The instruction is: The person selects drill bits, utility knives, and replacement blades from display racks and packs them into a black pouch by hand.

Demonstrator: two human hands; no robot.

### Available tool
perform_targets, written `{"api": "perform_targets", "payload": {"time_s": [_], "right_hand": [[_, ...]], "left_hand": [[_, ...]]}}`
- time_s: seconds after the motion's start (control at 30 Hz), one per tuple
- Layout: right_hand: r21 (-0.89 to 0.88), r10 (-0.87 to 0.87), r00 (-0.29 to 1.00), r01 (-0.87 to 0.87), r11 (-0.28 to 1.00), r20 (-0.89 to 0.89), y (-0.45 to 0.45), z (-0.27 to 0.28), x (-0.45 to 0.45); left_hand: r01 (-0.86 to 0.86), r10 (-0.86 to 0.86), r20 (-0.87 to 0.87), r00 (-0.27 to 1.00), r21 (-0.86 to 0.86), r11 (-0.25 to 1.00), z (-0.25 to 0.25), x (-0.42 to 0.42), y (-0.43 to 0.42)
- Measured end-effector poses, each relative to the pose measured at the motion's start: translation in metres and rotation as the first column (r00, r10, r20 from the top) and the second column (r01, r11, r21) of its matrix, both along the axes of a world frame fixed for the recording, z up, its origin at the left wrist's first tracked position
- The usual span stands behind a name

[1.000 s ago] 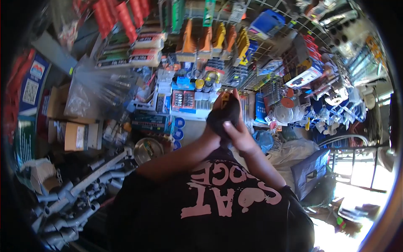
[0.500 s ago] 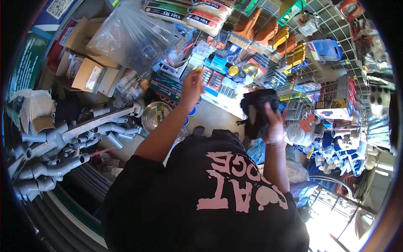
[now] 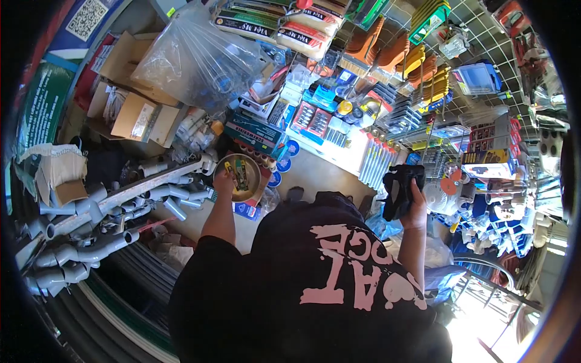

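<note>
My left hand point(image 3: 224, 184) is at the near left edge of a round metal bowl point(image 3: 256, 184). Its fingers are closed on a small yellow object point(image 3: 228, 167), whose kind I cannot make out. Green-and-yellow packs point(image 3: 242, 174) lie in the bowl beside it. On the other side, my right hand point(image 3: 415, 209) grips a black, soft-looking item point(image 3: 397, 190) with folds or straps, held up in front of the shelves. The fingers behind that item are partly hidden.
Grey pipe fittings point(image 3: 91, 242) pile up at left, below an open cardboard box point(image 3: 136, 115). A screwdriver box point(image 3: 254, 134) stands beyond the bowl. Brushes point(image 3: 363, 48) hang on a wire grid point(image 3: 472, 24). Tool packs point(image 3: 311, 119) cover the counter.
My left hand has moved down and left from the counter goods to the bowl, carrying the yellow object. My right hand has shifted right and slightly down with the black item.
</note>
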State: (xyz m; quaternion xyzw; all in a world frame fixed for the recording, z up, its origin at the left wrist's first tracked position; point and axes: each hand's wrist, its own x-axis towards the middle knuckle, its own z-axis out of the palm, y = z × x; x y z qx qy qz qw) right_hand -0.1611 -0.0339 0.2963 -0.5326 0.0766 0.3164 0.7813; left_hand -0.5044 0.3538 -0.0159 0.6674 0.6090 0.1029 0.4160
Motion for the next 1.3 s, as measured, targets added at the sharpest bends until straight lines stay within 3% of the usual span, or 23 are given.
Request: {"api": "perform_targets", "payload": {"time_s": [0.03, 0.13, 0.17, 0.23, 0.3, 0.37, 0.47, 0.5, 0.53, 0.6, 0.67, 0.77, 0.8, 0.9, 0.97, 1.03, 1.1, 1.13, 1.17, 1.2, 1.27, 1.3], "right_hand": [[-0.047, -0.004, 1.000, 0.004, 0.999, 0.012, -0.002, 0.002, 0.000], [-0.024, 0.030, 0.999, -0.029, 0.999, 0.033, -0.010, 0.008, 0.001], [-0.013, 0.024, 0.999, -0.023, 1.000, 0.035, -0.012, 0.010, 0.002], [0.015, -0.001, 0.999, 0.000, 1.000, 0.051, -0.020, 0.013, 0.005], [0.036, -0.054, 0.998, 0.052, 0.998, 0.045, -0.033, 0.011, 0.011], [0.073, -0.094, 0.995, 0.093, 0.993, 0.020, -0.051, -0.002, 0.016], [0.126, -0.141, 0.988, 0.132, 0.983, 0.066, -0.067, -0.006, 0.015], [0.158, -0.145, 0.988, 0.134, 0.978, 0.055, -0.071, -0.008, 0.015], [0.202, -0.161, 0.984, 0.144, 0.969, 0.073, -0.070, -0.004, 0.014], [0.283, -0.187, 0.977, 0.151, 0.947, 0.103, -0.060, 0.005, 0.009], [0.392, -0.208, 0.977, 0.171, 0.904, 0.052, -0.053, 0.005, 0.010], [0.559, -0.219, 0.976, 0.174, 0.810, 0.013, -0.037, 0.012, 0.018], [0.587, -0.217, 0.976, 0.158, 0.794, 0.032, -0.034, 0.017, 0.019], [0.669, -0.205, 0.973, 0.082, 0.739, 0.106, -0.021, 0.041, 0.011], [0.416, -0.244, 0.896, 0.075, 0.906, 0.370, -0.024, 0.037, 0.008], [0.564, -0.296, 0.939, 0.152, 0.812, 0.173, -0.037, 0.029, 0.003], [0.376, -0.228, 0.876, 0.058, 0.925, 0.424, -0.051, 0.018, 0.001], [0.505, -0.258, 0.919, 0.078, 0.860, 0.297, -0.052, 0.022, -0.005], [0.619, -0.274, 0.948, 0.120, 0.776, 0.160, -0.054, 0.027, -0.012], [0.602, -0.288, 0.943, 0.136, 0.787, 0.164, -0.057, 0.026, -0.016], [0.570, -0.304, 0.936, 0.153, 0.807, 0.179, -0.061, 0.025, -0.020], [0.480, -0.297, 0.915, 0.138, 0.866, 0.273, -0.062, 0.024, -0.017]], "left_hand": [[-0.044, 0.045, 0.073, 0.996, -0.008, 0.999, -0.003, 0.003, 0.000], [0.104, -0.092, -0.119, 0.989, 0.100, 0.990, -0.039, 0.006, 0.014], [0.337, -0.265, -0.418, 0.869, 0.109, 0.935, -0.056, 0.005, 0.023], [0.112, -0.125, -0.277, 0.953, -0.060, 0.992, -0.087, 0.003, 0.027], [0.281, -0.253, -0.349, 0.902, 0.031, 0.959, -0.067, 0.009, 0.023], [0.332, -0.252, -0.437, 0.863, 0.115, 0.936, -0.040, 0.023, 0.015], [0.087, -0.101, 0.002, 0.995, 0.497, 0.863, -0.011, 0.072, -0.001], [0.118, -0.235, 0.172, 0.956, 0.509, 0.853, 0.038, 0.104, -0.016], [0.145, -0.357, 0.331, 0.874, 0.523, 0.840, 0.111, 0.144, -0.035], [0.221, -0.606, 0.531, 0.592, 0.616, 0.756, 0.215, 0.208, -0.070], [0.189, -0.729, 0.560, 0.394, 0.726, 0.661, 0.301, 0.266, -0.088], [0.109, -0.749, 0.647, 0.144, 0.742, 0.662, 0.382, 0.361, -0.093], [0.017, -0.766, 0.609, 0.206, 0.780, 0.625, 0.409, 0.385, -0.096], [-0.097, -0.705, 0.634, 0.318, 0.762, 0.641, 0.424, 0.463, -0.087], [-0.128, -0.721, 0.587, 0.368, 0.800, 0.586, 0.417, 0.491, -0.083], [-0.173, -0.747, 0.494, 0.446, 0.866, 0.469, 0.413, 0.500, -0.077], [-0.041, -0.734, 0.513, 0.445, 0.831, 0.555, 0.406, 0.494, -0.076], [-0.012, -0.722, 0.520, 0.456, 0.815, 0.580, 0.402, 0.490, -0.076], [-0.041, -0.722, 0.563, 0.404, 0.799, 0.600, 0.400, 0.484, -0.078], [-0.060, -0.752, 0.588, 0.298, 0.798, 0.600, 0.393, 0.483, -0.076], [0.036, -0.721, 0.648, 0.246, 0.737, 0.675, 0.397, 0.453, -0.086], [0.014, -0.733, 0.641, 0.229, 0.750, 0.661, 0.401, 0.436, -0.092]]}}
